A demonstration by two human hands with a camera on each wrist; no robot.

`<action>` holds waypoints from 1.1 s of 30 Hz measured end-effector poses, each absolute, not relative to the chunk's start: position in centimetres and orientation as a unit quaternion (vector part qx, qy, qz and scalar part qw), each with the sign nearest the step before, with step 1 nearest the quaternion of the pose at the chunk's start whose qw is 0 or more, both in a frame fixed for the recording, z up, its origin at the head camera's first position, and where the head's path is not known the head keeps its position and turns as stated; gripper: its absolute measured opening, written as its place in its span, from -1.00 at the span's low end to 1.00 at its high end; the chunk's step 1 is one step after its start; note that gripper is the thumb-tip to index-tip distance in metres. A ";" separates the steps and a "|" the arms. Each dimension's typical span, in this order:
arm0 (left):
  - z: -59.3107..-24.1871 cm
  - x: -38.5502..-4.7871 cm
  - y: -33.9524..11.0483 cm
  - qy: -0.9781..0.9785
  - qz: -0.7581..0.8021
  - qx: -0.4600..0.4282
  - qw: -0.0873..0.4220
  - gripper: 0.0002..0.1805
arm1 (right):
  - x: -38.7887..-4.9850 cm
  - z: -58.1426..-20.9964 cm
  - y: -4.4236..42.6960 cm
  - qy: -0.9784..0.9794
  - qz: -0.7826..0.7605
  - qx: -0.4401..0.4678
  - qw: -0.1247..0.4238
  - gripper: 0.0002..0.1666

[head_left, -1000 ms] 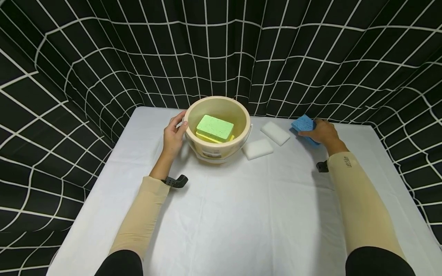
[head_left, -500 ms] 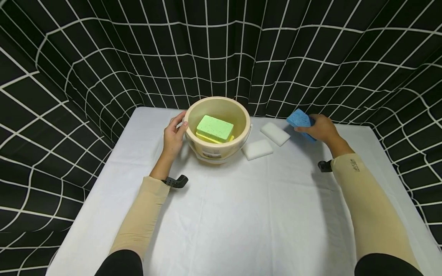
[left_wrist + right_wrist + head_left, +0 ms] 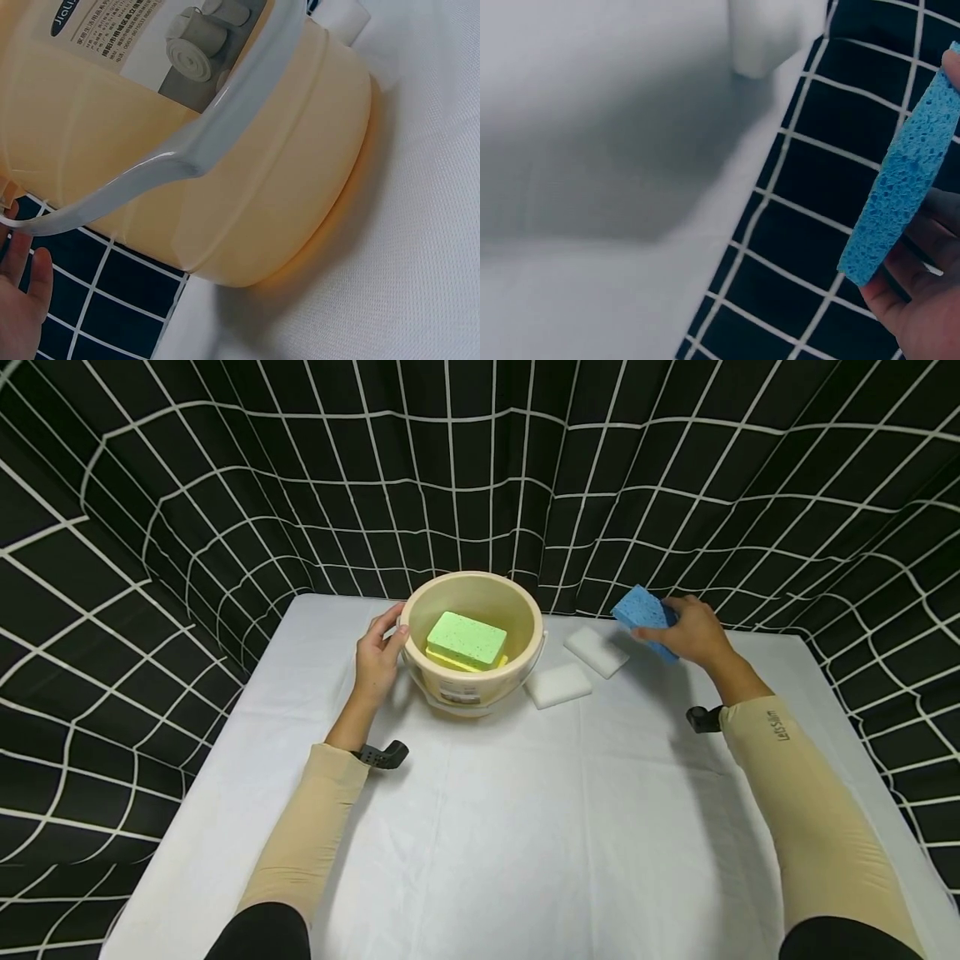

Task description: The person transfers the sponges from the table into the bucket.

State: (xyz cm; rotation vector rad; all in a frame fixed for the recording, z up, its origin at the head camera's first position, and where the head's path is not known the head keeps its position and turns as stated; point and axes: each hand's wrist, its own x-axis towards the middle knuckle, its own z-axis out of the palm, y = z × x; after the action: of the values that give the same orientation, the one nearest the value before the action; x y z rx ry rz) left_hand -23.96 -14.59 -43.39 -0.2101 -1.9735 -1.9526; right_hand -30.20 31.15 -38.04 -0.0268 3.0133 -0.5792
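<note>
A cream bucket (image 3: pixel 427 672) stands at the table's back, its light handle hanging down the front. Inside it a green sponge (image 3: pixel 467 639) lies on a yellow sponge (image 3: pixel 444 662). My left hand (image 3: pixel 375 656) rests against the bucket's left side at the rim, fingers spread. In the left wrist view its thumb stands off the wall and the fingertips are partly cut off. At the right, my right hand (image 3: pixel 699 631) grips a blue sponge (image 3: pixel 904 176) between thumb and fingers, raised over the table with a shadow below.
Two white sponges (image 3: pixel 596 652) (image 3: pixel 558 686) lie flat right of the bucket, between it and my right hand. A white cloth covers the table (image 3: pixel 510 827). Black curtain with a white grid (image 3: pixel 480 468) hangs close behind the table.
My right hand has lifted the blue sponge off the table and moved it slightly left and up. My left hand and the bucket have stayed in place.
</note>
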 end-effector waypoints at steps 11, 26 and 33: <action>-42.0 -23.1 -14.4 -0.704 -0.689 -0.064 0.157 -0.53 | -29.5 -34.8 29.2 0.981 -0.193 -0.024 0.007 0.16; -40.6 -22.0 -14.1 -0.712 -0.681 -0.066 0.156 -0.53 | -28.7 -31.2 24.1 0.972 -0.219 -0.079 -0.014 0.01; -40.7 -22.1 -14.2 -0.706 -0.688 -0.064 0.152 -0.53 | -28.5 -30.1 22.2 0.973 -0.210 -0.099 -0.009 0.01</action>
State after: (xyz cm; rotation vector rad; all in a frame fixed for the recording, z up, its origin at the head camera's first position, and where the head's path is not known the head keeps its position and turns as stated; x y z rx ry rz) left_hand -22.09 -14.19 -40.71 -0.1847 -2.0268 -1.9745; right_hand -28.52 22.24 -30.09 -0.3132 3.0723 -0.6632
